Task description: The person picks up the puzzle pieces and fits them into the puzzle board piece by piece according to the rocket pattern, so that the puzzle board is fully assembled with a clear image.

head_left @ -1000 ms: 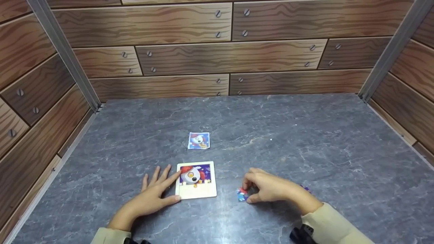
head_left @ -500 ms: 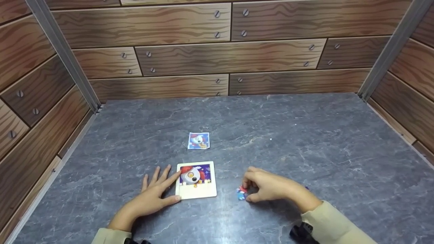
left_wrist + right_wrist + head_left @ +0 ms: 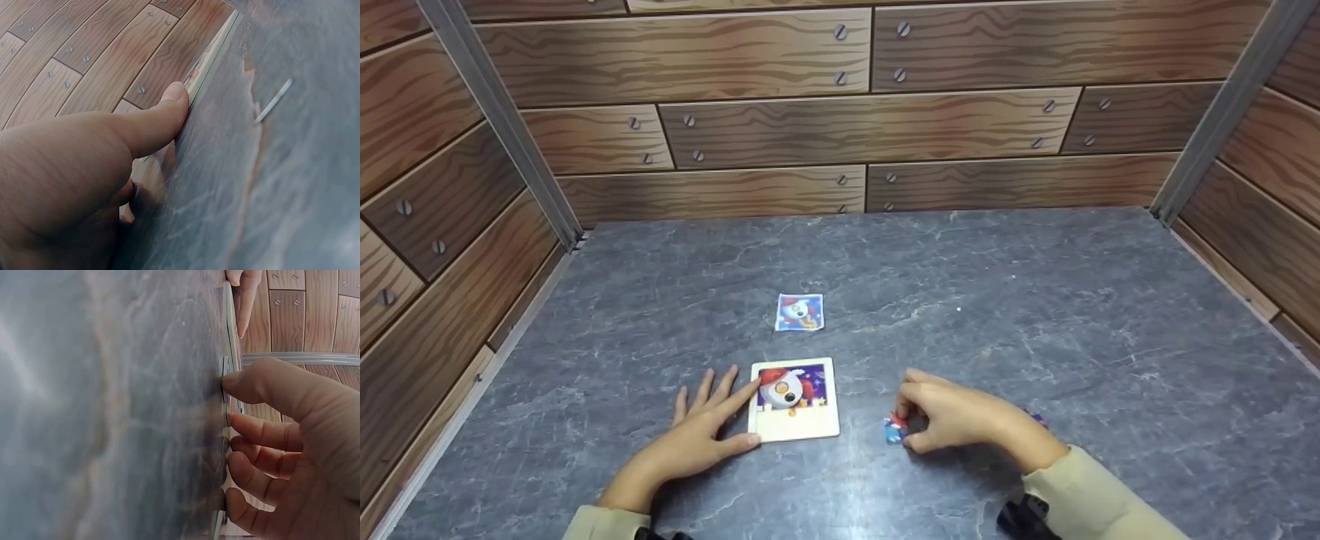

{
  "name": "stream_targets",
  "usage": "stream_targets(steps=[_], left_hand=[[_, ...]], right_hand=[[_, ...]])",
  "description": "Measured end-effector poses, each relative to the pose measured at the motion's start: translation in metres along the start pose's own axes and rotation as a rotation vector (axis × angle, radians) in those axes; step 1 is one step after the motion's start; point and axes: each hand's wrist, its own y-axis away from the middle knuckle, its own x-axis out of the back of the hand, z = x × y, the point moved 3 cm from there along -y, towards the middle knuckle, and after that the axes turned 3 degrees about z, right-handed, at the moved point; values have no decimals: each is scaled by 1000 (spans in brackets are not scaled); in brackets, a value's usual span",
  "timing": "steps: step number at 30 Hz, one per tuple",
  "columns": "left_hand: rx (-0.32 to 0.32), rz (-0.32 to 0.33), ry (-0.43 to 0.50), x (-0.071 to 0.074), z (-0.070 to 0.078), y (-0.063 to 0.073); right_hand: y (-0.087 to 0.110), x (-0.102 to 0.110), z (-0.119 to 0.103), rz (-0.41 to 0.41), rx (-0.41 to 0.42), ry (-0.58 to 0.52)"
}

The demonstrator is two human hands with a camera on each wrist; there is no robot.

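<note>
In the head view, a cream puzzle board (image 3: 795,426) with a picture of a white, red-capped character in its upper part lies on the grey table. My left hand (image 3: 690,442) rests at its left edge, fingers spread; the index fingertip touches the picture and the thumb lies against the lower left edge. To the right of the board, my right hand (image 3: 952,412) has its fingers bent over a small red and blue puzzle piece (image 3: 894,430). In the right wrist view, thumb and index finger pinch this thin piece (image 3: 226,399) at the tabletop; the hand partly covers it.
A small picture card (image 3: 800,312) with a similar character lies beyond the board. Behind my right wrist, a purple piece (image 3: 1037,417) shows partly. Wood-patterned walls (image 3: 780,127) enclose the back and sides of the table.
My right hand and the red and blue piece have shifted very slightly. The left hand and the board have stayed in place.
</note>
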Motion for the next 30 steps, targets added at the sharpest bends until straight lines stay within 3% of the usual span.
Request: stream_targets(steps=[10, 30], left_hand=[[-7, -6, 15, 1, 1, -1], [8, -18, 11, 1, 3, 0]], right_hand=[[-3, 1, -4, 42, 29, -65], [-38, 0, -36, 82, 152, -212]])
